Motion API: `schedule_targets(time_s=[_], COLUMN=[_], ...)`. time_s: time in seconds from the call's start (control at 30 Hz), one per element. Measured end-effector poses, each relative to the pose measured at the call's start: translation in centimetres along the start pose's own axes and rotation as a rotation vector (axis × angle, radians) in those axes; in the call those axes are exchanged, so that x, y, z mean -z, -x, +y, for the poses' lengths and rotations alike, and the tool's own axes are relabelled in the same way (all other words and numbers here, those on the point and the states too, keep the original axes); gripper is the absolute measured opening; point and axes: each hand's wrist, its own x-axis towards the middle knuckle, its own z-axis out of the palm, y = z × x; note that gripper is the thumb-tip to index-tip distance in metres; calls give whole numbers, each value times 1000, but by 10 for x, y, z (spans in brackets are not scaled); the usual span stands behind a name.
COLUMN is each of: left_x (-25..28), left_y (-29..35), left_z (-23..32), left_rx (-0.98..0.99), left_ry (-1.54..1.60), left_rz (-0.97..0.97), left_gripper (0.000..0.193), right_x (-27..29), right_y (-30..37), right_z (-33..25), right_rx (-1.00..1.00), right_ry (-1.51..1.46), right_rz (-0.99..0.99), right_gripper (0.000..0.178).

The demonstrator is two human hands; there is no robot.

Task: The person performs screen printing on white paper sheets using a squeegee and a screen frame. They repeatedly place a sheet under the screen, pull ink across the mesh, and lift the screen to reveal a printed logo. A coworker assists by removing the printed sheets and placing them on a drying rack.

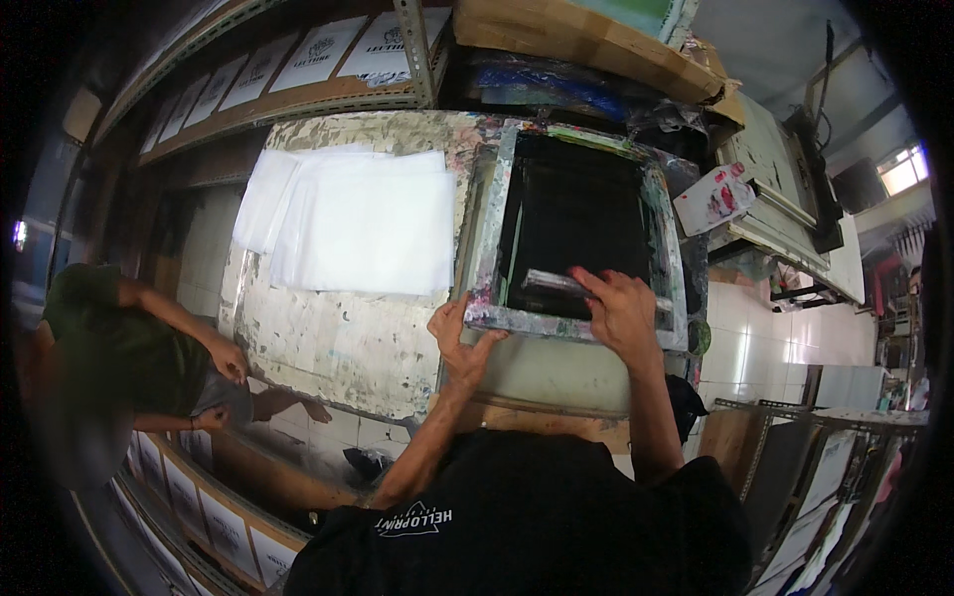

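Note:
A screen printing frame (542,325) with paint-smeared edges lies on the worktable, its mesh (576,204) covered in black ink. My right hand (626,316) is closed round a squeegee (550,281), a long bar held across the near part of the mesh. The squeegee's lower edge is hard to make out against the dark ink. At the frame's near left corner, my left hand (460,343) grips the edge, thumb along the near side and fingers on the left side. To the left of the frame, white sheets (368,223) lie in an overlapping pile.
The paint-stained worktable (328,348) extends left, where another person (139,348) stands close to its edge. Shelves with printed white bags (328,52) stand behind. A red-stained white container (714,199) is beyond the frame's right side. A cardboard box (586,40) sits at the back.

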Motion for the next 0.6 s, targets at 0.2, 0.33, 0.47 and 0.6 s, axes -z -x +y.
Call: schedule_targets(time_s=[0.2,0.33,0.47,0.6], left_x=[-6,-21,-53,-62], left_y=[-75,-87,-36,-19], left_z=[79,45,-39,-45], left_rx=[33,82,106,28], left_ry=[443,308,-558,-339], left_rz=[185,81,-37,-2], left_gripper=[73,71,38,23], right_x=[65,118,152,159], right_y=[-37,-104,-159,-180], right_z=[-8,1,6,16], right_rx=[235,166,109,112], right_ry=[140,137,44,91], right_rz=[343,289,289,315], right_gripper=[62,56,45,44])
